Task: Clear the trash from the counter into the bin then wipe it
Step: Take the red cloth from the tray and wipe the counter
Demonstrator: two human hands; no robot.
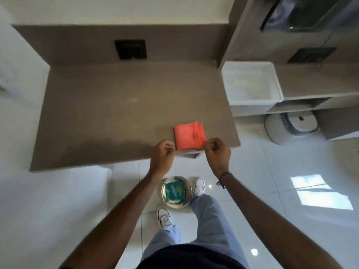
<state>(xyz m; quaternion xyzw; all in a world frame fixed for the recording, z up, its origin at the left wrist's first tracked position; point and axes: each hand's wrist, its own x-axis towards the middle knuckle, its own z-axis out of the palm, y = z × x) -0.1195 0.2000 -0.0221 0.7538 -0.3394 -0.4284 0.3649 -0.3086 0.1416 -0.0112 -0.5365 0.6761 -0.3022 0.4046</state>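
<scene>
At the near right corner of the counter (116, 105), a folded coral-orange cloth (189, 135) lying flat, its front edge just at the counter's lip — within easy reach for the wiping step. Pinched at the cloth's two near corners: left hand (162, 156) with fingers curled together on the left corner, right hand (217, 152) likewise closed on the right corner, though whether each truly grips fabric or only touches it is hard to tell. Held so, probably, to lift the cloth or shake it open before wiping. Rest of the grey-brown counter bare, no trash visible on it; a dark shadow across its front strip. Directly below the hands, on the glossy white floor between two white shoes, a round metal bin (176, 192) with a teal wrapper (175, 191) inside — placed close underfoot so trash drops straight in. Judging from this, clearing done and wiping about to start. To the right, well apart, a white plastic tub (250, 84) on a lower ledge; on the back wall, a dark socket plate (130, 49).
</scene>
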